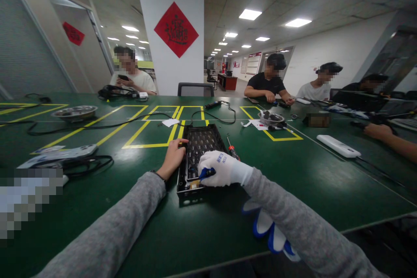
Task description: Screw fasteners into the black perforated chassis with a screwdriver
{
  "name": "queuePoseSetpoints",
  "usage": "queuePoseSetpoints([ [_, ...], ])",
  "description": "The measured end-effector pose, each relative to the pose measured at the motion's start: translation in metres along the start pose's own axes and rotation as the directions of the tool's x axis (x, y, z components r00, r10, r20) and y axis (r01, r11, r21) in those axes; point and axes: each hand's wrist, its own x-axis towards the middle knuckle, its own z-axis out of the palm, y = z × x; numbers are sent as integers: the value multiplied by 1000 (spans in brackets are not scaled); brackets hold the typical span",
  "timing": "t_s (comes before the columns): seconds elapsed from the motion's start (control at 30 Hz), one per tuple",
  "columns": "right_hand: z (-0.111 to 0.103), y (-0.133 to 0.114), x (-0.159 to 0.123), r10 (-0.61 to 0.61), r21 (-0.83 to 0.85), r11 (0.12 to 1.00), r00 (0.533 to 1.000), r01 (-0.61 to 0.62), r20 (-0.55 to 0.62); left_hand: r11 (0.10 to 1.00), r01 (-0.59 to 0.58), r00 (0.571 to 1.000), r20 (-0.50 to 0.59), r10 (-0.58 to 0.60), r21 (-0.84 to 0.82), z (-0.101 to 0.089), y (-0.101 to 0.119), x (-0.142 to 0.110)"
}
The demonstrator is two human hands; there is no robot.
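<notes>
A black rectangular case (pixel 202 139) lies on the green table in front of me, its inner panel covered in rows of small openings. My left hand (pixel 174 158), bare, grips the case's left rim. Over the lower right part of the case is my right hand (pixel 221 168), in a white glove with blue-coated fingers. Its fingers are curled together; whatever is between them is hidden. Near the case's lower edge a small tan part (pixel 194 185) shows. Just right of the case rests a screwdriver (pixel 232 151) with a red and dark handle.
A second glove (pixel 270 230) lies by the near edge, under my right forearm. Metal bowls (pixel 75 113) (pixel 272 117), cables (pixel 230 115) and a white power strip (pixel 339 146) are on the table. Several people sit around it; a co-worker's hand (pixel 379 132) is at far right.
</notes>
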Motion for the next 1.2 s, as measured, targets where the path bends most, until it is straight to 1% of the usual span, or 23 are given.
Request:
queuePoseSetpoints([
  [0.17, 5, 5, -1, 46, 102, 994, 999, -46, 8, 1000, -3, 1000, 6, 3, 8, 0, 1, 0],
  [0.27, 6, 7, -1, 63, 124, 990, 997, -67, 36, 1000, -3, 1000, 7, 3, 5, 0, 0, 0],
  [0.33, 6, 8, -1, 51, 127, 990, 997, -57, 51, 1000, 0, 1000, 7, 0, 4, 0, -1, 1],
  [0.63, 8, 12, -2, 14, 56, 998, 999, -16, 38, 1000, 6, 1000, 10, -6, -1, 0, 2, -1],
  [0.8, 9, 13, -1, 7, 63, 998, 999, -10, 44, 1000, 7, 1000, 9, -8, 11, -1, 3, -1],
  [1.0, 10, 14, -3, 0, 77, 997, 1000, -1, 11, 999, -7, 1000, 20, 6, 43, -1, 3, -3],
  [1.2, 12, 11, -2, -25, -5, 1000, 1000, 25, -6, 997, -30, 999, 39, 27, 69, -2, 4, -3],
])
